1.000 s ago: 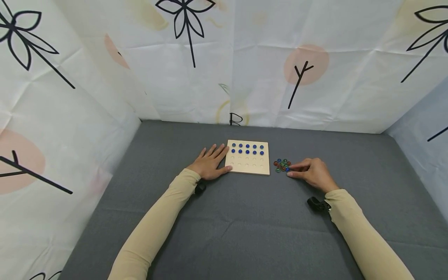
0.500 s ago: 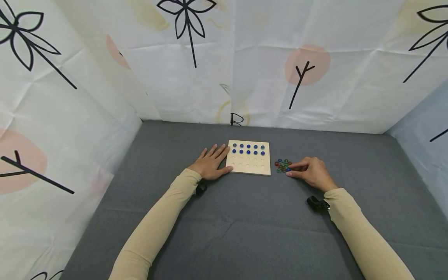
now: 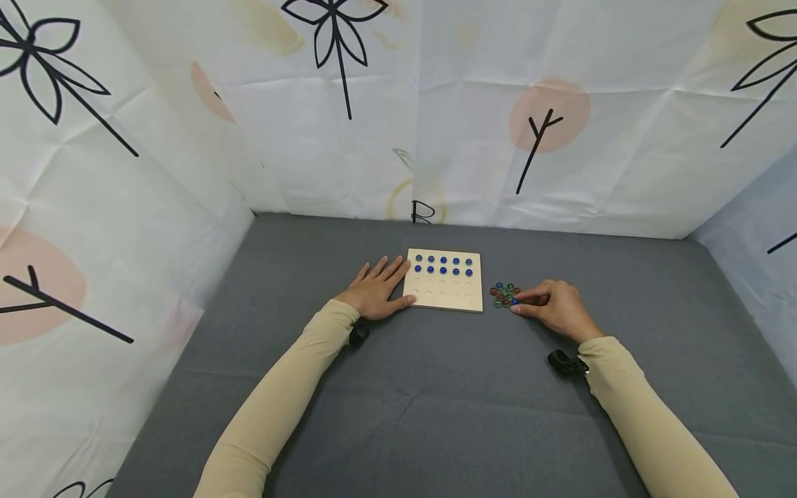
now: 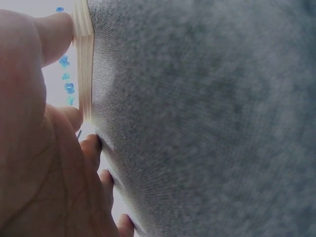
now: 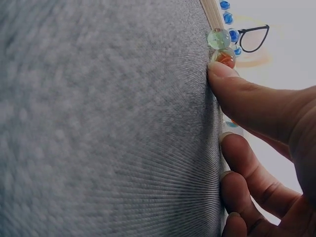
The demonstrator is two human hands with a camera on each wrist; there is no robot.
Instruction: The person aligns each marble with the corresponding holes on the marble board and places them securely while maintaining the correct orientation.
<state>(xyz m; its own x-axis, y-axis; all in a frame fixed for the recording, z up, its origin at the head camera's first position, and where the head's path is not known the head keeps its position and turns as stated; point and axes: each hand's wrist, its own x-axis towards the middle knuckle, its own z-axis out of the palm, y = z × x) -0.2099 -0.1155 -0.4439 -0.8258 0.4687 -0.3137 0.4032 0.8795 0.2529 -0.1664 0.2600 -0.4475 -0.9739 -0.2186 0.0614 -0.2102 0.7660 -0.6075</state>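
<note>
A pale wooden board (image 3: 443, 296) lies on the grey cloth, its two far rows of hollows filled with blue marbles (image 3: 443, 261) and its two near rows bare. My left hand (image 3: 375, 293) lies spread at the board's left side, thumb and index fingertip touching its edge. To the right of the board, a small cluster of glass marbles (image 3: 503, 293) shows green, red-brown and blue. At the cluster's right side my right hand (image 3: 556, 304) pinches a blue marble (image 3: 514, 301) between thumb and index finger. In the right wrist view the thumb (image 5: 247, 94) hides that marble.
Grey cloth (image 3: 411, 401) covers the table and runs in front of both forearms. White printed fabric (image 3: 461, 152) stands as a wall along the back and sides. Each wrist wears a black strap, such as the right wrist strap (image 3: 565, 362).
The head view has shifted slightly. The right thumb and index finger now cover more of the blue marble; the left hand and the board stay in place.
</note>
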